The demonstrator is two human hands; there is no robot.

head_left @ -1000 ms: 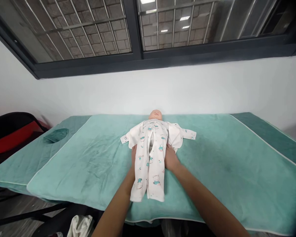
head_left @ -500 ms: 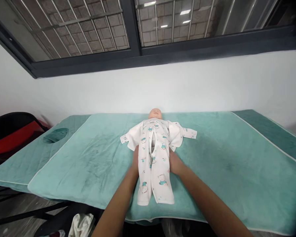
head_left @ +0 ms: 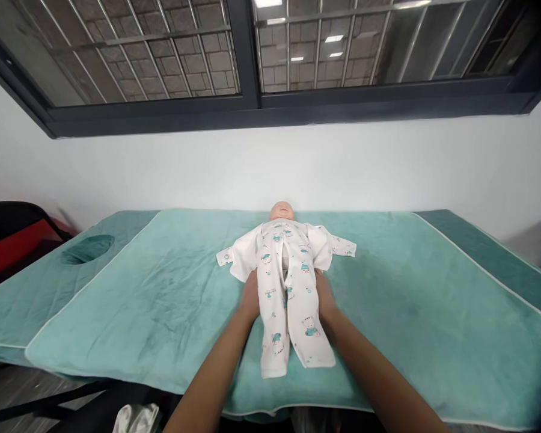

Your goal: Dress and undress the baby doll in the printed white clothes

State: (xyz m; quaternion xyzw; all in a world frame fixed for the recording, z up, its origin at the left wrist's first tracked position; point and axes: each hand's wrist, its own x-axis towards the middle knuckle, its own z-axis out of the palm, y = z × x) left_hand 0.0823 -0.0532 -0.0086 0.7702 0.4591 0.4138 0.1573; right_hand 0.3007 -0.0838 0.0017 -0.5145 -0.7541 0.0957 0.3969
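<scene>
A baby doll [head_left: 282,210] lies face up, its head toward the wall. It wears a white baby shirt [head_left: 321,243] with the sleeves spread out sideways. White printed baby trousers [head_left: 274,300] with a slit at the crotch lie along its front, waist near the chest, legs toward me. My left hand [head_left: 251,294] grips the trousers' left edge at about thigh height, fingers hidden under the cloth. At the opposite edge my right hand [head_left: 325,297] has hold of the other trouser leg, its fingers also tucked out of sight. The doll's legs are hidden.
The doll rests on a green padded bed [head_left: 415,313] with a face hole [head_left: 88,249] at its left end. Behind it rise a white wall and a barred window [head_left: 247,54]. A crumpled whitish cloth [head_left: 136,418] shows below the bed's front edge.
The trouser legs have shifted a little to the right along with my hands, and their hems lie farther apart. The camera view has turned slightly.
</scene>
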